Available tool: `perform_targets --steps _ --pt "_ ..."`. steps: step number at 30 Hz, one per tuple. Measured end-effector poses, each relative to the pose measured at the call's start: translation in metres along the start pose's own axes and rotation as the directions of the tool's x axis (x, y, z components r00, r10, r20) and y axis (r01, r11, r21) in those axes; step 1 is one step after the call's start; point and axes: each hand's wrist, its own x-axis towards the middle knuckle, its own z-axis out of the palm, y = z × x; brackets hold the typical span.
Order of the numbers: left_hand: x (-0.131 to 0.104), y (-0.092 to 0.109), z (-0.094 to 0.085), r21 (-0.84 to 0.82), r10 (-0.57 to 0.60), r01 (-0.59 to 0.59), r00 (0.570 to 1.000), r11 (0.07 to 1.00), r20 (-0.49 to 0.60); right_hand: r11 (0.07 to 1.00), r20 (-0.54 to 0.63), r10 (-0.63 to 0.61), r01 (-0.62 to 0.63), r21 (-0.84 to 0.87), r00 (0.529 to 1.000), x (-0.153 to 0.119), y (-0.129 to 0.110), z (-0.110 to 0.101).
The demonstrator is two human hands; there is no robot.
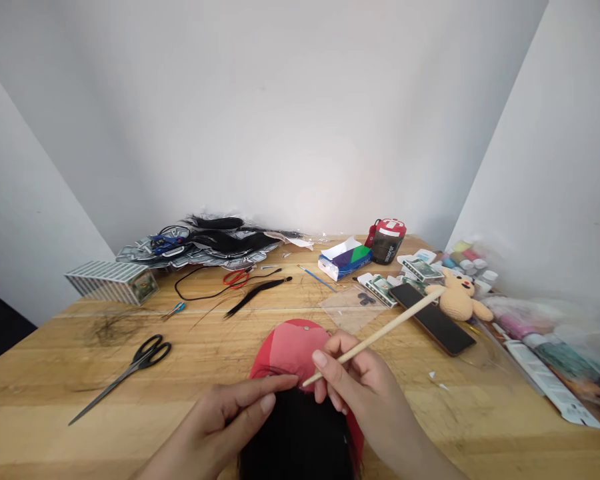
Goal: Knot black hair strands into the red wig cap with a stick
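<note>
wooden worktop (200,360), stick tip meeting hairline

- red form (293,343) is lying low centre, between the hands, black hair (300,440) covering its near part.
- right hand (367,383) is pinching the wooden stick (380,333), whose long axis is slanting from upper right down-left to the hair's edge, beside the left fingertips (290,381).
- left hand (225,413) is reaching in from the left, thumb near index; cannot tell whether strands are pinched.
- clear bag (593,333), far right, is enclosing coloured items.
</note>
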Motion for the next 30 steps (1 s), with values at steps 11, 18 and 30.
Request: perform_targets --steps 11,18,30 --pt "-0.003 0.019 -0.005 0.410 0.281 -0.251 0.960 0.877 -0.013 1.000 0.014 0.003 -0.003 0.008 1.000 0.000 0.001 -0.001" --pt "0.000 0.027 -0.008 0.916 0.653 -0.396 0.710 0.061 0.263 1.000 0.008 0.005 -0.005 0.018 1.000 0.000 0.001 0.000" --pt "-0.002 0.020 0.007 0.886 0.530 -0.457 0.770 0.070 0.356 1.000 0.007 -0.019 0.019 0.020 1.000 0.001 -0.001 0.000"
